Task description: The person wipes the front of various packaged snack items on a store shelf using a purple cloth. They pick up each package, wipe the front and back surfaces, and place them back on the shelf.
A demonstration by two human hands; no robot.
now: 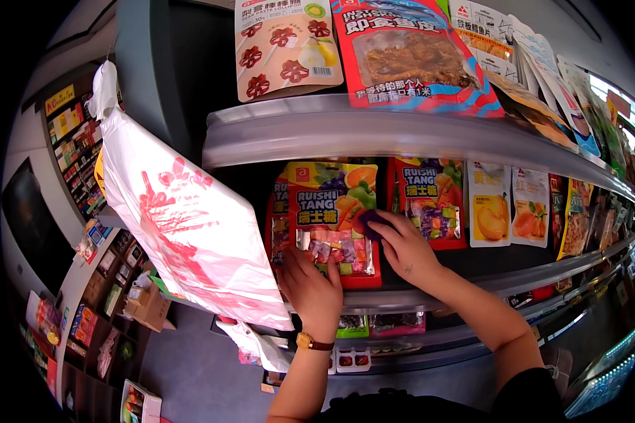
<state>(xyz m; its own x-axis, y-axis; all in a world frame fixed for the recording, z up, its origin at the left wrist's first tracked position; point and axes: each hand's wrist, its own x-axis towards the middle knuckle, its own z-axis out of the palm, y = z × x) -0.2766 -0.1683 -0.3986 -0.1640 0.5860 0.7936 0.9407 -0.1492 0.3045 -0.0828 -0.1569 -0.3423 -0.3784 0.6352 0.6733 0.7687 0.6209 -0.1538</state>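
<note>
A red and yellow Ruishi Tang candy pouch (317,198) stands upright on the middle shelf, with colourful wrapped candies showing through its clear window. My left hand (313,291) rests against the pouch's lower left, fingers spread over the front. With my right hand (405,248) I grip a dark purple cloth (371,222), pressed to the right side of the same pouch. Part of another similar pouch (279,227) shows behind it on the left. Further right stands a matching candy pouch (428,203), just beyond my right hand.
A white plastic bag with red print (190,227) hangs close on the left. Overhead, the upper shelf edge (349,129) carries a lollipop pouch (288,47) and a fish-skin snack bag (413,58). Yellow fruit pouches (489,206) stand to the right. Lower shelves hold more packets.
</note>
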